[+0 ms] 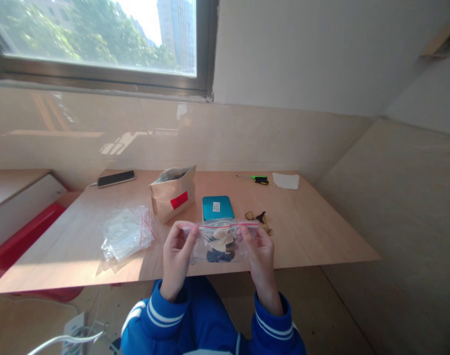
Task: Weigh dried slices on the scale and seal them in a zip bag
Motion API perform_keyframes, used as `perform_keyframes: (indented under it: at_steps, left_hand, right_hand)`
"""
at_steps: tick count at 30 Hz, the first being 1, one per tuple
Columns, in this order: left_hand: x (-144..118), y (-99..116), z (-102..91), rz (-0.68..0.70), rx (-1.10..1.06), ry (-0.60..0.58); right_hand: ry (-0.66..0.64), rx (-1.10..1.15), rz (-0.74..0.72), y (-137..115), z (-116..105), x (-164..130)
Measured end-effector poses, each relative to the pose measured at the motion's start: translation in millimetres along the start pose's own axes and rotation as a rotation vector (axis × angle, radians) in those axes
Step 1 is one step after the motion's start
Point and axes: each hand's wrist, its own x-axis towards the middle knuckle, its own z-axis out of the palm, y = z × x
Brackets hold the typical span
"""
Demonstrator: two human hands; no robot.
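A clear zip bag point(200, 254) with a red seal line hangs between my two hands, above the table's front edge. Dark and pale dried pieces point(222, 246) lie inside it. My left hand point(178, 251) pinches the bag's top left corner between thumb and fingers. At the top right side, my right hand point(259, 249) pinches the same edge. Just behind the bag is a flat teal box point(210, 209) with a white label. Several loose dried pieces point(260, 217) rest on the table beyond my right hand.
A kraft pouch point(165, 199) with a red label stands open at its top. Left of it lies a pile of clear zip bags point(124, 234). A phone point(116, 179), screwdrivers point(259, 180) and a white paper point(286, 181) lie towards the back of the wooden table point(321, 236).
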Motion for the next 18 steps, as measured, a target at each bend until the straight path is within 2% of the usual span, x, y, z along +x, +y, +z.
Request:
perform_keyframes:
  at_steps: [10, 14, 18]
  left_hand:
    - [2.3, -5.5, -3.3, 0.058, 0.163, 0.036]
    - [2.4, -5.1, -0.4, 0.026, 0.138, 0.056]
    - [0.6, -3.6, 3.2, -0.009, 0.018, 0.001]
  right_hand:
    - [0.057, -0.101, -0.073, 4.0, -3.9, -1.1]
    - [0.023, -0.072, -0.058, 4.7, -2.5, 0.0]
    - [-0.067, 0.005, -0.045, 5.6, 0.9, 0.2]
